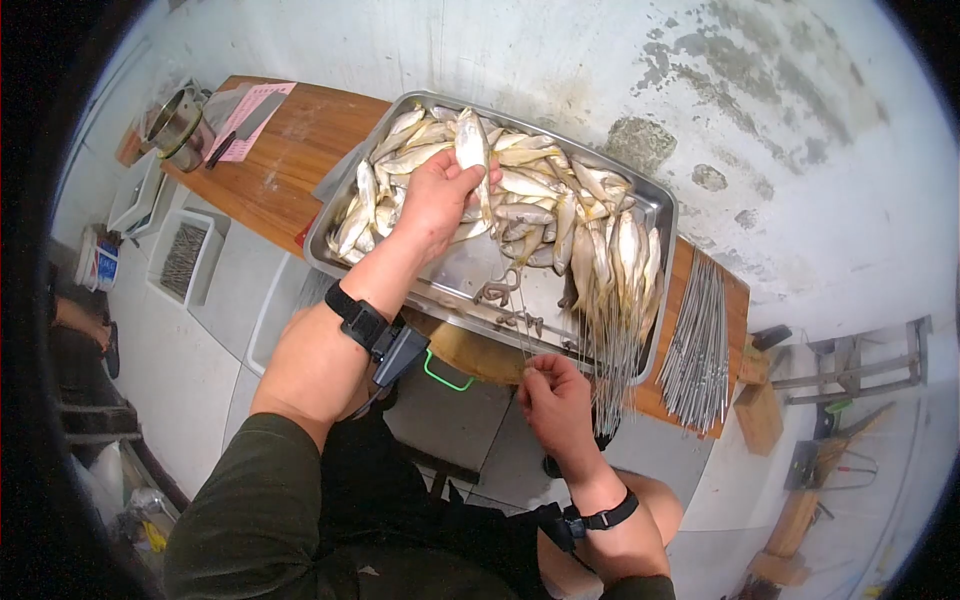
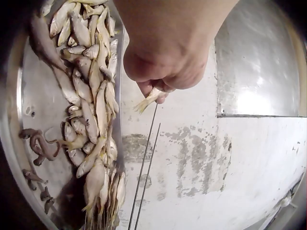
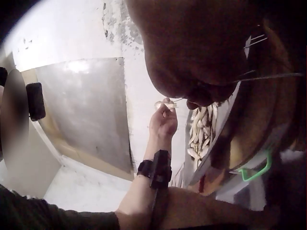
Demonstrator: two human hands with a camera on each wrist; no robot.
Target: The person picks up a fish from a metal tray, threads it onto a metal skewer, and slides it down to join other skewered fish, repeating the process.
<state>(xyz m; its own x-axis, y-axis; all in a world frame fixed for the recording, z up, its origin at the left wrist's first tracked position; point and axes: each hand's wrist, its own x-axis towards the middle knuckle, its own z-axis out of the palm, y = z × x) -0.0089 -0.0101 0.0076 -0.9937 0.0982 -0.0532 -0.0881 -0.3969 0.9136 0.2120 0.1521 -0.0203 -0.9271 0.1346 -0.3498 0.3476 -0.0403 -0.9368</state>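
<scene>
The left hand (image 1: 445, 200) holds a small silvery fish (image 1: 472, 145) between thumb and fingers above a metal tray (image 1: 660, 215) heaped with similar fish. In the left wrist view only the yellowish tail (image 2: 149, 99) shows below the left hand (image 2: 168, 57), beside two thin metal skewers (image 2: 145, 175). Near the tray's front edge the right hand (image 1: 560, 405) pinches thin skewers, which point up toward the held fish. Skewered fish (image 1: 625, 260) lie at the tray's right side, their skewers over its rim. Dark scraps (image 1: 497, 290) lie on the tray floor.
A bundle of bare skewers (image 1: 697, 345) lies on the wooden table (image 1: 310, 135) right of the tray. At the far left are a knife (image 1: 245, 128) on pink paper and a metal pot (image 1: 178, 125). A green-handled round container (image 1: 470, 350) stands below the tray.
</scene>
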